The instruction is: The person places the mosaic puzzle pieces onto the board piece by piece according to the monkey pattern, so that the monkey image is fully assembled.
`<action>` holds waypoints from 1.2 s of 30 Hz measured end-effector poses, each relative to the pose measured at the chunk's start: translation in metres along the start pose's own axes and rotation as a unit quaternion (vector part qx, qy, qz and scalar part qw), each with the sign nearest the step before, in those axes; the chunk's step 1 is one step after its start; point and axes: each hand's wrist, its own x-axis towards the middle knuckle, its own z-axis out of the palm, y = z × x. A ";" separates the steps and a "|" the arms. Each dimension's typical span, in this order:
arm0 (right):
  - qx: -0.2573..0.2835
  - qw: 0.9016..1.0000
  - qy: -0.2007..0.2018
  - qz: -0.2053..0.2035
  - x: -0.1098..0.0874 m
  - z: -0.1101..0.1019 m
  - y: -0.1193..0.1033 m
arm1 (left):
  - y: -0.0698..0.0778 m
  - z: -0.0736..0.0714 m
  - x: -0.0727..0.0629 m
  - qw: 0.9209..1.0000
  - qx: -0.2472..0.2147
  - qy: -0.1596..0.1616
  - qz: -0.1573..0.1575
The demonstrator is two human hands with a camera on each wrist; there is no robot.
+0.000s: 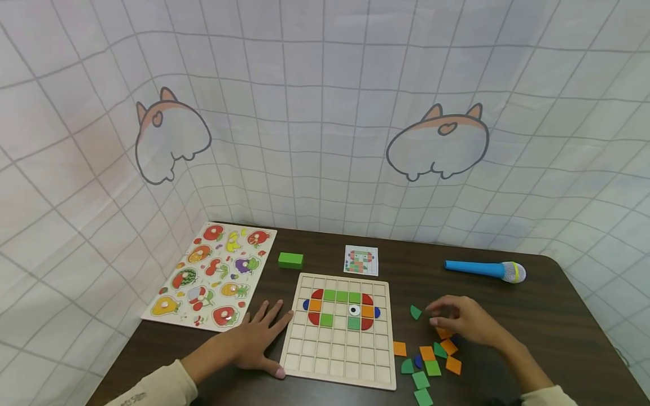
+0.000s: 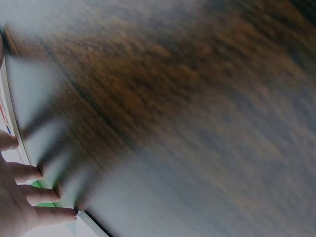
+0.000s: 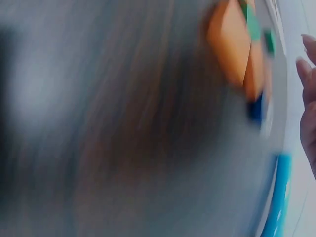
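My left hand [image 1: 258, 338] rests with spread fingers on the table, its fingertips by the left edge of a wooden grid board [image 1: 337, 361]. Red, green, orange and blue pieces form a shape on the board, with a white eye tile [image 1: 354, 310] among them. Over the loose pieces to the board's right hovers my right hand [image 1: 469, 321], fingers bent, thumb and forefinger apart, nothing seen between them. An orange square [image 1: 444, 333] lies partly under it, and a green quarter-round piece [image 1: 416, 312] lies just left of its fingertips. The right wrist view is blurred.
A pattern card [image 1: 361, 260] lies behind the board, with a green block [image 1: 290, 260] to its left. The fruit puzzle board [image 1: 178, 307] covers the table's left side. At the back right is a blue toy microphone [image 1: 482, 269]. More squares [image 1: 420, 379] lie near the front.
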 end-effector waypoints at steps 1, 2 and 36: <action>0.001 1.000 0.003 0.002 -0.006 -0.004 0.006 | 0.000 0.000 0.000 1.000 0.001 -0.001 -0.001; -0.001 1.000 0.005 0.007 -0.011 -0.008 0.012 | 0.000 0.000 0.000 1.000 0.003 -0.001 -0.001; -0.031 0.996 -0.040 0.068 -0.019 -0.014 0.023 | 0.000 0.000 0.001 1.000 0.002 -0.006 -0.008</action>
